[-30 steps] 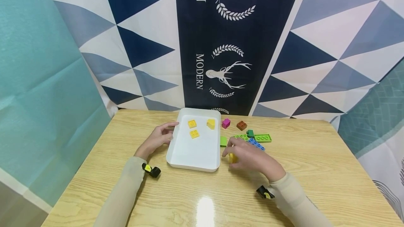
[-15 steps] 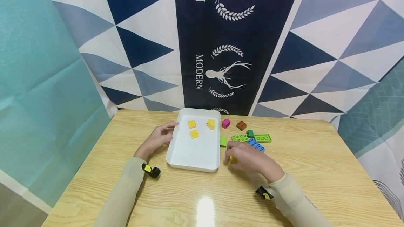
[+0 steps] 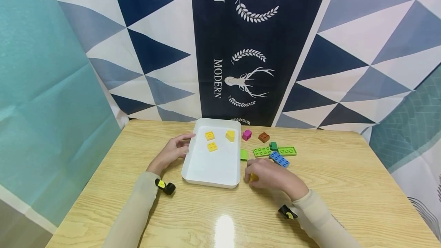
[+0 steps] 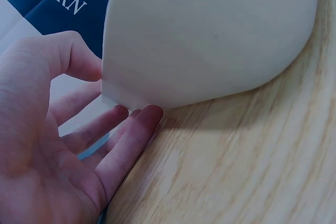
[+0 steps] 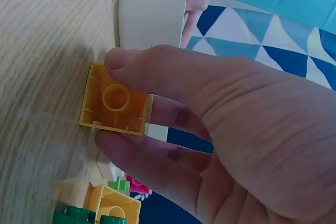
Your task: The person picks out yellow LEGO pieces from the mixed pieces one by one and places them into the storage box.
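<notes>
A shallow white tray (image 3: 211,169) lies on the table, with a yellow square brick (image 3: 209,136), a yellow studded brick (image 3: 212,147) and a yellow sloped brick (image 3: 230,136) in it. My left hand (image 3: 172,151) grips the tray's left edge; thumb and fingertips meet its side in the left wrist view. To the right of the tray, my right hand (image 3: 270,173) holds a yellow brick (image 5: 115,98) between thumb and fingers, close over the table. The brick's hollow underside faces the right wrist camera.
Right of the tray lie a magenta brick (image 3: 247,135), a brown brick (image 3: 263,137), a dark green brick (image 3: 273,146), light green plates (image 3: 286,151) and a blue brick (image 3: 279,159). Another yellow brick (image 5: 113,200) shows low in the right wrist view. Patterned cloth hangs behind the table.
My right hand has drawn slightly toward me, its fingers closer round the yellow brick, uncovering more of the blue brick and green plate. The left hand and tray stay put.
</notes>
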Motion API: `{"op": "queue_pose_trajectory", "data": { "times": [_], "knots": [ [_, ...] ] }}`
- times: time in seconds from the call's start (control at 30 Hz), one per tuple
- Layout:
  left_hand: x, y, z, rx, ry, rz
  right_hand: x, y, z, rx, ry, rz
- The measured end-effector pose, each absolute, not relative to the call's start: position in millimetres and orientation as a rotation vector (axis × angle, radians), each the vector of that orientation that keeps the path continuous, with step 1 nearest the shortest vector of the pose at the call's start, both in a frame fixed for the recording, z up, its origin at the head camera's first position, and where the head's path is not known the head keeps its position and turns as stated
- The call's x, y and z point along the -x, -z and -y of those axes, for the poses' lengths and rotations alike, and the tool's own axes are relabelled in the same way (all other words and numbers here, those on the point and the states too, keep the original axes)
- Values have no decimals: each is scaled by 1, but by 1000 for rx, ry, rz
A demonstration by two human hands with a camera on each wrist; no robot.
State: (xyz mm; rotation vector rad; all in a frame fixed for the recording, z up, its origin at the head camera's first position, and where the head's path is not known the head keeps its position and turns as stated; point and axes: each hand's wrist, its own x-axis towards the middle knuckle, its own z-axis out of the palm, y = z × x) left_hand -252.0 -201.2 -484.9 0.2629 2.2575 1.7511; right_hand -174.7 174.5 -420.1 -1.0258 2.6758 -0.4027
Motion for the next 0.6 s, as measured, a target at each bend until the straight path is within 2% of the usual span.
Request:
{"op": "queue_pose_trajectory", "data": {
  "times": [0.6],
  "knots": [
    [252,485,201,-262,-1737,-2263,175,419,-176,1065,395,-2677]
  ]
}}
